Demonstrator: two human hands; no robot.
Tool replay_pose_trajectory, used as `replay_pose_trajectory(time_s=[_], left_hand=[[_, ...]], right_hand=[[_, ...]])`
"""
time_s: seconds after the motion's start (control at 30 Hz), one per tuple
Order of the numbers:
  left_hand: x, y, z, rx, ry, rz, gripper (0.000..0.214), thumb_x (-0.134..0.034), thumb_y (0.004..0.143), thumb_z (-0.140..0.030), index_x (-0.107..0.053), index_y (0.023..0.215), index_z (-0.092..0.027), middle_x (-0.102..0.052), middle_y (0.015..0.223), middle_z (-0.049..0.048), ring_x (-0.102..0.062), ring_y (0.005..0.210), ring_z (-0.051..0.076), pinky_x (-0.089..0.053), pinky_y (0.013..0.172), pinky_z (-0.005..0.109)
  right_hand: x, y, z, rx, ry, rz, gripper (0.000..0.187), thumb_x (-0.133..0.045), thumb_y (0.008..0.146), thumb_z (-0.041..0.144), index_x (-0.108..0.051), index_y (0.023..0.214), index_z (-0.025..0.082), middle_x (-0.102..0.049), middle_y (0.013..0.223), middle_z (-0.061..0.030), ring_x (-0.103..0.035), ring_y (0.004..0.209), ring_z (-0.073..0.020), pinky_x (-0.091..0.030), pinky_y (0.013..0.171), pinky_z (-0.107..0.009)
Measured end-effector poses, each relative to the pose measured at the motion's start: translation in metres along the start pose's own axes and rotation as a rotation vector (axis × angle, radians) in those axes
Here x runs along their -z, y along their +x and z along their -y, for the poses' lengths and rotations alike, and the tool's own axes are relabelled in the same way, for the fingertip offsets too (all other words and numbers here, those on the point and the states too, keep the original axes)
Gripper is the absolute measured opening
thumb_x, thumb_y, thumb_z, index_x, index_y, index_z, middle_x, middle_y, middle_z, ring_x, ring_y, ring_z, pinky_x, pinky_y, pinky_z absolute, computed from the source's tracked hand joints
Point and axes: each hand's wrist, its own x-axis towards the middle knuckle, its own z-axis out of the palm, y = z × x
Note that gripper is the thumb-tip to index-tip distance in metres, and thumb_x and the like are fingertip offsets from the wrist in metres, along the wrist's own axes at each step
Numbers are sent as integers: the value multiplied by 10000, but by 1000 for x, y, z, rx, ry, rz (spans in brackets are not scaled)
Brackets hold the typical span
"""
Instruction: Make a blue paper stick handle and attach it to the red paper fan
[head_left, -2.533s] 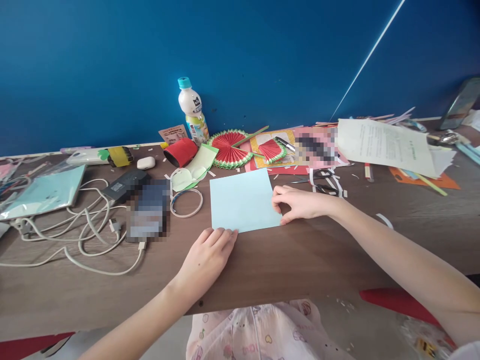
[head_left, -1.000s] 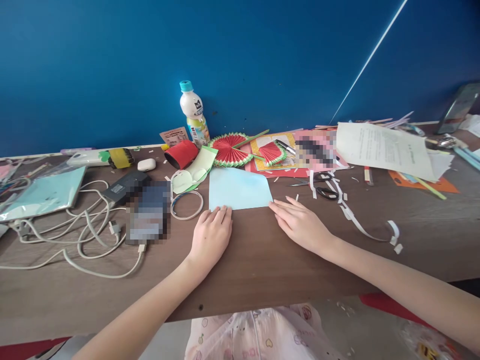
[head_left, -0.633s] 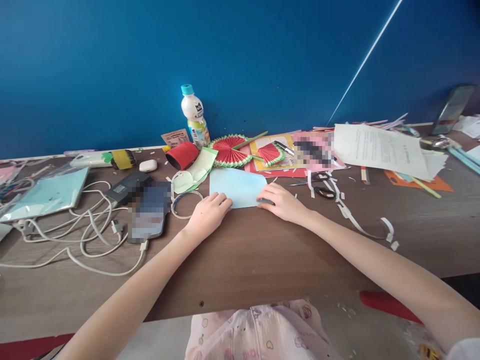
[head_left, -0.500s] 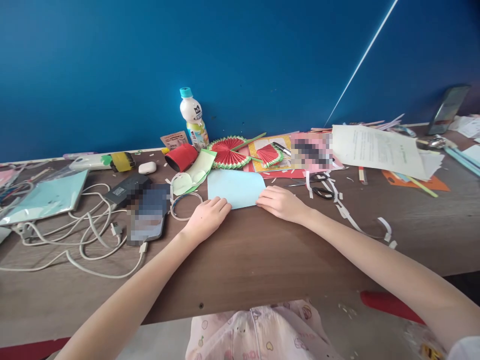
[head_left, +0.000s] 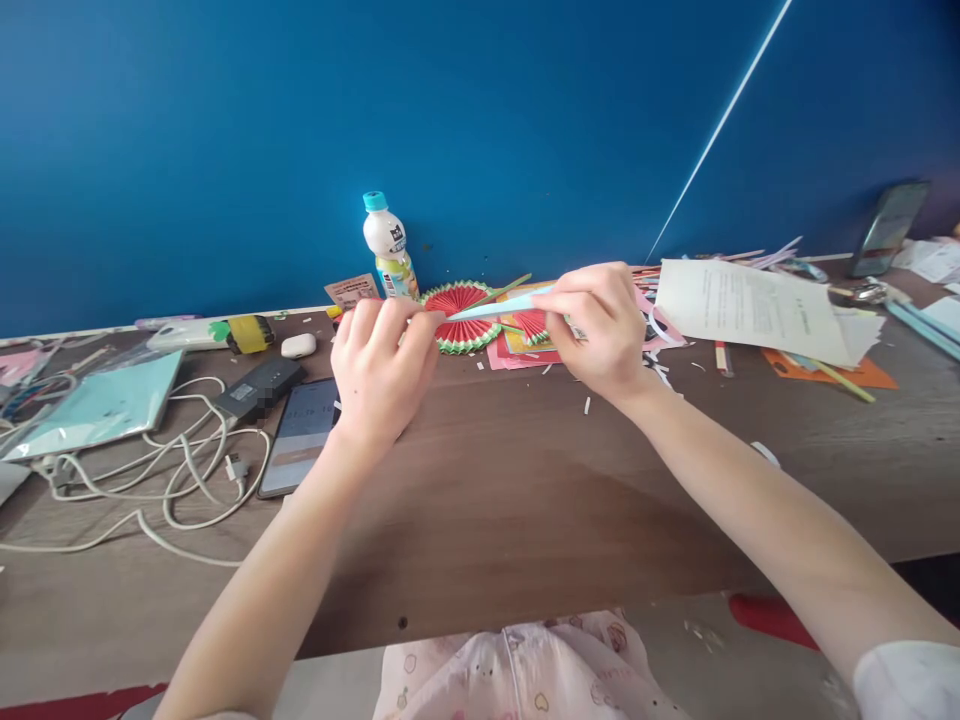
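Both my hands hold a folded light blue paper (head_left: 495,304) up above the brown desk (head_left: 495,500), seen nearly edge-on. My left hand (head_left: 379,370) pinches its left end with curled fingers. My right hand (head_left: 596,325) grips its right end, fingers closed over the paper. Behind the paper lie red and green pleated paper fans (head_left: 461,310) on coloured sheets.
A drink bottle (head_left: 388,248) stands by the blue wall. A phone (head_left: 304,433), a power bank (head_left: 259,386), white cables (head_left: 150,480) and a light blue packet (head_left: 94,405) lie at the left. A printed sheet (head_left: 750,305) and paper scraps cover the right.
The blue paper lay folded on the desk with both hands pressing its near edge. Now both hands have lifted it off the desk and hold it in the air.
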Motion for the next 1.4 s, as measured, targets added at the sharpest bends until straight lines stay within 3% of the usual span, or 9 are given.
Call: replay_pose_trajectory(time_s=[0.1, 0.27, 0.37, 0.77, 1.1, 1.4], left_hand=[[-16, -24, -6, -43, 16, 58, 168, -435, 810, -116, -569, 760, -203, -596, 775, 46, -480, 693, 179, -326, 605, 318], [-47, -69, -14, -143, -147, 555, 220, -382, 816, -77, -580, 790, -170, -598, 760, 63, -513, 718, 194, -366, 622, 315], [-55, -79, -11, -123, -274, 628, 181, -394, 855, -142, -571, 858, -178, -605, 816, 44, -529, 758, 169, -400, 674, 283], [-60, -79, -6, -1, -436, 742, 184, -363, 882, -199, -518, 784, -180, -565, 804, 44, -492, 769, 180, -404, 722, 308], [-64, -75, -3, 305, -706, 845, 110, -407, 831, -195, -489, 759, -200, -572, 791, 12, -530, 758, 155, -415, 710, 273], [-66, -72, 1, 422, -785, 899, 76, -468, 777, -214, -524, 828, -207, -576, 699, -26, -540, 627, 119, -412, 617, 238]], right_hand=[[-12, -23, -1, 30, 37, 88, 199, -373, 895, 172, -553, 856, 246, -575, 877, -37, -500, 852, -195, -356, 744, -372], [-42, -79, -8, 25, 215, 491, 255, -347, 882, 94, -576, 797, 169, -606, 796, -77, -488, 758, -186, -373, 699, -338], [-49, -91, -14, 24, 270, 532, 218, -398, 883, 126, -587, 784, 171, -614, 773, -64, -496, 736, -174, -398, 691, -314], [-49, -85, -17, -147, 374, 613, 159, -507, 851, 206, -529, 695, 187, -542, 701, -23, -478, 691, -159, -375, 789, -348], [-50, -84, -20, -424, 497, 714, 163, -512, 828, 251, -497, 673, 201, -487, 701, -18, -460, 729, -171, -379, 655, -291], [-53, -85, -19, -537, 457, 735, 171, -506, 812, 278, -472, 666, 195, -452, 762, -6, -464, 657, -127, -380, 637, -274]])
